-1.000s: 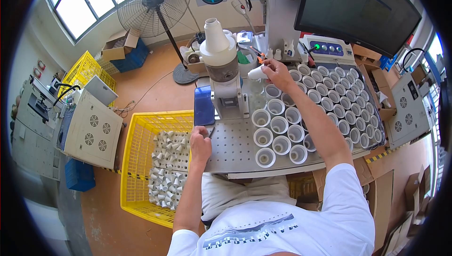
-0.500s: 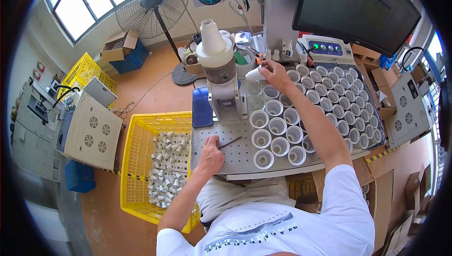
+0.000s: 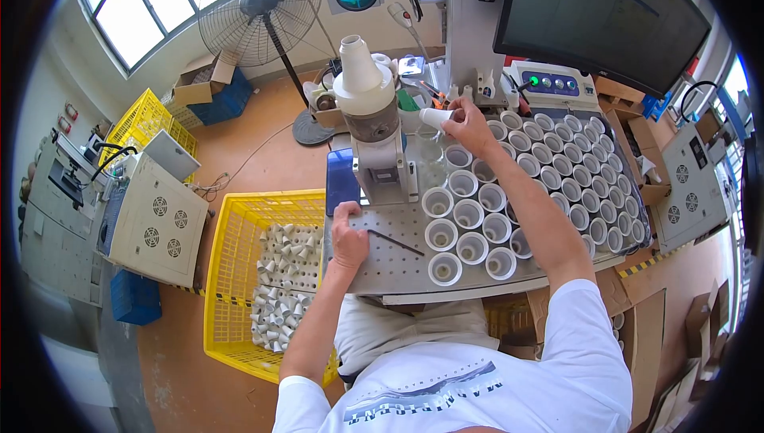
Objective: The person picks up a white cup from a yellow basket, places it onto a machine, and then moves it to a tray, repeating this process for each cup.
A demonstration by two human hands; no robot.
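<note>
A white tapered piece (image 3: 435, 118) is pinched, nearly on its side, in the fingers of the right hand (image 3: 469, 129), while a slender dark rod (image 3: 396, 243) (straight, one end at the left hand (image 3: 348, 239)) slants over the perforated metal tabletop (image 3: 386, 274).

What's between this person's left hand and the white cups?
In the head view, a thin dark rod stretches from the left hand toward the white cups, over the perforated tabletop; whether it's gripped is unclear.
</note>
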